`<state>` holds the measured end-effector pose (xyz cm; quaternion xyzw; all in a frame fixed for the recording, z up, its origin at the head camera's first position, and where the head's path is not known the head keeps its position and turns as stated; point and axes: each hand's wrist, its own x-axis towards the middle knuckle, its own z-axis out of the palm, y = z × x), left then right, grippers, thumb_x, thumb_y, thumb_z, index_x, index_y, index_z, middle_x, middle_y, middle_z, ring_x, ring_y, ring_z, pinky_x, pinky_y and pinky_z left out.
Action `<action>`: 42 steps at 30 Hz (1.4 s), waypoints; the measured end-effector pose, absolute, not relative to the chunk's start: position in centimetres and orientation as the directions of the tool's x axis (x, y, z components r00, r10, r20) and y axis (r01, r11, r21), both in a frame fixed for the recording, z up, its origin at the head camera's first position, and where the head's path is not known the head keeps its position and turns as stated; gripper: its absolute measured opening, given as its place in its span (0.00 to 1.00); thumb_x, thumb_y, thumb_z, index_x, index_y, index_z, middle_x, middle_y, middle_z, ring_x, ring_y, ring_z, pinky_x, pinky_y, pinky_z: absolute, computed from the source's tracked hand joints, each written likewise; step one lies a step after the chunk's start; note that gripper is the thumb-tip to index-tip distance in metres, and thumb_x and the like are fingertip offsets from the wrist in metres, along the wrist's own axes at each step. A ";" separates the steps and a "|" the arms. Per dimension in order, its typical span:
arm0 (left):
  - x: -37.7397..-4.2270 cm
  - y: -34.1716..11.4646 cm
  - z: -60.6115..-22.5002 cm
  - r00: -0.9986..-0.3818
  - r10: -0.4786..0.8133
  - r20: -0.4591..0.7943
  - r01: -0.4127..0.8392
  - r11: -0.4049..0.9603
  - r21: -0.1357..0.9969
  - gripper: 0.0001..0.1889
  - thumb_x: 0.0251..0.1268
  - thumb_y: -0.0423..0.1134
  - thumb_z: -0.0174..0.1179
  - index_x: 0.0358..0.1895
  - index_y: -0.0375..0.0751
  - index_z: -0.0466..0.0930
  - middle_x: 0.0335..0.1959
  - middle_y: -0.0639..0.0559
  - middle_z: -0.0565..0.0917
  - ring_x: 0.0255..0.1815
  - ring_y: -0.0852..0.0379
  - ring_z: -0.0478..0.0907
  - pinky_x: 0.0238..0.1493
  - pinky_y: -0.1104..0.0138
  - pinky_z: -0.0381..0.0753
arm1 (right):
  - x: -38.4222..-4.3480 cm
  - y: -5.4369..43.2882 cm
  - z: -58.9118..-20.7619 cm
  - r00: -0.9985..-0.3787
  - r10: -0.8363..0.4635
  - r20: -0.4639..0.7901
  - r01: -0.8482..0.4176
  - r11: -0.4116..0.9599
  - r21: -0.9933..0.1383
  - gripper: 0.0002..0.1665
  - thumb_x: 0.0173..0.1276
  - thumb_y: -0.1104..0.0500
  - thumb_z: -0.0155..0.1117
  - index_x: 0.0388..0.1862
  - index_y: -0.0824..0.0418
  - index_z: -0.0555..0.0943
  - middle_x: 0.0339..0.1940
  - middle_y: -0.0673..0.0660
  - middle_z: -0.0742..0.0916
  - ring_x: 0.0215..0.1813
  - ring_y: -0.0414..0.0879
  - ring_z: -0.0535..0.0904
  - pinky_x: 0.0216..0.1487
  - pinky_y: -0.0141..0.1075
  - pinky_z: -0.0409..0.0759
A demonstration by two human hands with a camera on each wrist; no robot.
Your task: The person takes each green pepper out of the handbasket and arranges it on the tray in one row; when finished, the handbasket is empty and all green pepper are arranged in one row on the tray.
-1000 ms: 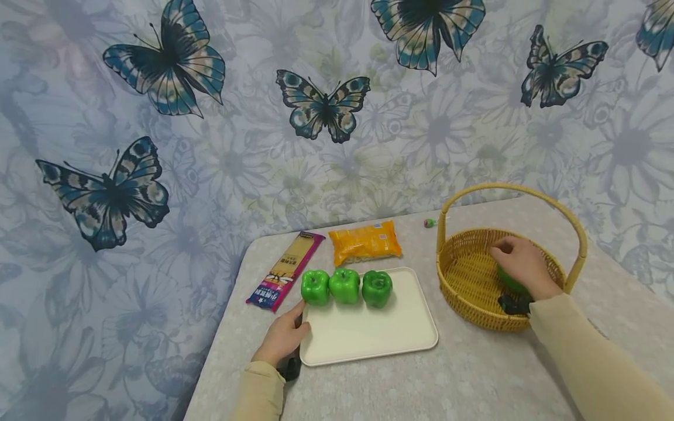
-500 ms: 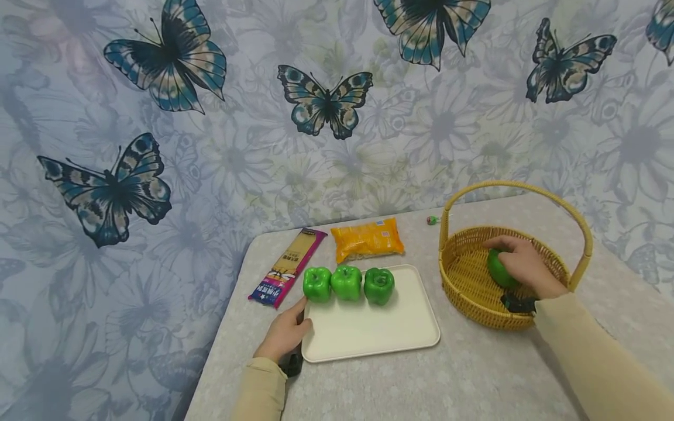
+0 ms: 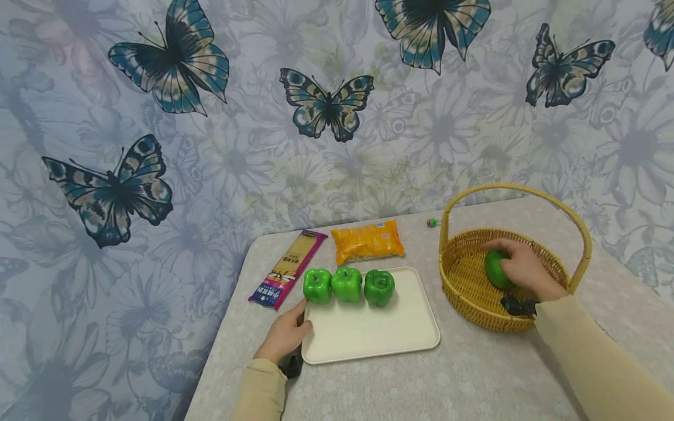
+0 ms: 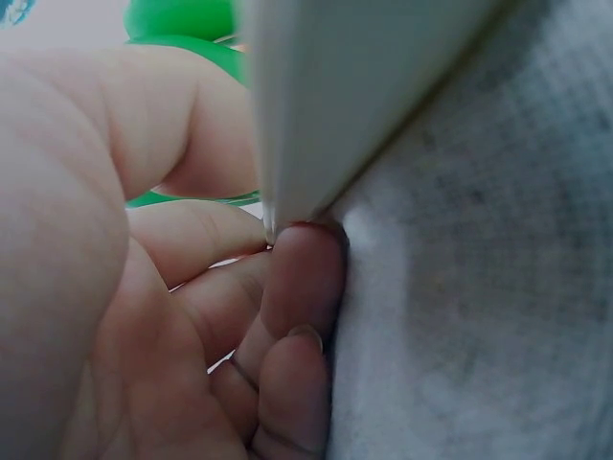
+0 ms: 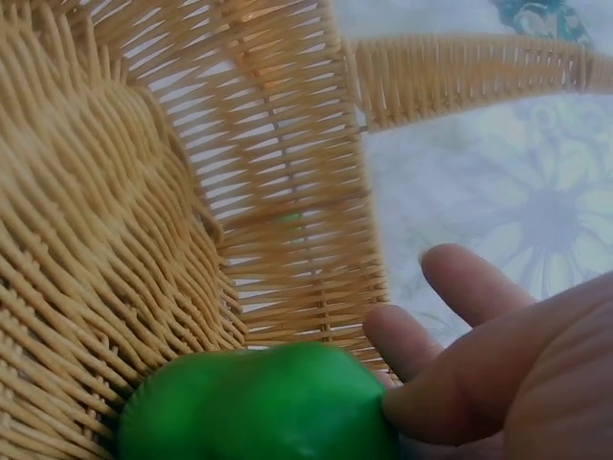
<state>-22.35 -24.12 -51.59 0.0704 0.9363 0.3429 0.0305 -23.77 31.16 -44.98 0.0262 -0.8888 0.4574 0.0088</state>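
My left hand grips the left edge of a cream tray, thumb over the rim; in the left wrist view its fingers curl against the tray's side, low by the tablecloth. Three glossy green bell peppers stand in a row along the tray's back edge. Inside a yellow wicker basket on the right, my right hand holds another green bell pepper between thumb and fingers. The right wrist view has the thumb against the pepper's side and part of the fingers hidden behind it.
The basket's tall handle arches over the right hand. Behind the tray lie an orange packet and a long purple-and-gold packet. A small red-and-green item lies near the wall. The pale tablecloth extends in front.
The right hand has shifted in the basket and taken hold of the pepper, which now sits slightly further left between thumb and fingers. The left hand has stayed on the tray's edge.
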 end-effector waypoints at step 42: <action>-22.4 -24.1 -51.6 -0.990 0.143 -0.016 0.098 0.746 0.659 0.35 0.70 0.41 0.59 0.80 0.44 0.64 0.70 0.39 0.78 0.69 0.40 0.76 0.67 0.44 0.74 | -24.3 30.8 -45.7 -0.987 -0.140 0.075 -0.153 0.721 -0.675 0.35 0.76 0.45 0.62 0.73 0.64 0.73 0.59 0.68 0.82 0.50 0.55 0.78 0.45 0.42 0.77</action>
